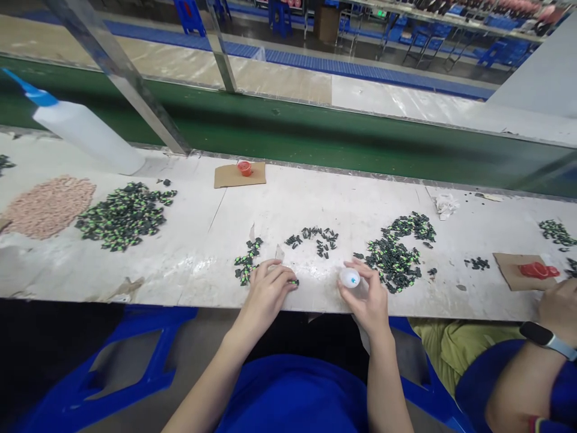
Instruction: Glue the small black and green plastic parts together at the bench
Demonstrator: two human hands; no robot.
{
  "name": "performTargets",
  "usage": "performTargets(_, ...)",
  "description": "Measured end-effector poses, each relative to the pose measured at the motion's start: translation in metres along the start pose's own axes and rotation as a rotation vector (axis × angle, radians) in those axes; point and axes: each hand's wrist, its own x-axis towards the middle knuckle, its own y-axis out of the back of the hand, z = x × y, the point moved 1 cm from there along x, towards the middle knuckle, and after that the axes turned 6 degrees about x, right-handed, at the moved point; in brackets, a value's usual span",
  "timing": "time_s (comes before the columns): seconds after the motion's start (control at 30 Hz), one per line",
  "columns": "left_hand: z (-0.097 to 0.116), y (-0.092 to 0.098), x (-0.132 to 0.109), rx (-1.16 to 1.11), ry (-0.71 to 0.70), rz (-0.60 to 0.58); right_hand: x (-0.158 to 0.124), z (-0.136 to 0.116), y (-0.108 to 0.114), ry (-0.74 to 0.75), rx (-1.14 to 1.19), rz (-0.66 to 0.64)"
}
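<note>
My left hand (269, 288) rests low over the white table, its fingers closed around a small black and green piece (294, 282) at the fingertips. In my right hand (370, 296) is a small white bottle (350, 277), seen end-on with a blue spot, gripped between thumb and fingers. Just left of my left hand lies a small group of black and green pieces (246, 263). Dark pieces (322, 237) are scattered in an arc beyond and between both hands. A larger black and green pile (394, 258) lies close to the right of my right hand.
At the left are a tall white bottle (90, 132) with a blue nozzle, a pink pile (49, 206) and another black-green pile (126, 215). A red cup (244, 168) sits on cardboard (225, 176). A co-worker's hand (559, 310) is at the right, near red cups (536, 270).
</note>
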Motion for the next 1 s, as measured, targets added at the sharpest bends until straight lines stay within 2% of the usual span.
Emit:
performTargets(0.1,0.004,-0.007,0.004,-0.056,0.038,0.005,-0.005,-0.003,-0.005,-0.080,0.184,0.010)
performTargets(0.23,0.000,-0.007,0.004,-0.135,0.085,0.011,-0.006,-0.004,-0.011,-0.125,0.392,0.097)
performTargets(0.37,-0.002,-0.006,0.002,-0.211,0.144,0.032,-0.002,-0.005,-0.014,-0.205,0.504,0.147)
performTargets(0.5,-0.002,-0.009,0.000,-0.246,0.183,0.069,-0.002,-0.009,-0.020,-0.255,0.507,0.144)
performTargets(0.73,-0.003,-0.011,-0.002,-0.221,0.154,0.085,0.001,-0.015,-0.035,-0.377,0.440,0.172)
performTargets(1.0,-0.001,-0.010,-0.002,-0.199,0.139,0.106,0.005,-0.016,-0.035,-0.416,0.425,0.149)
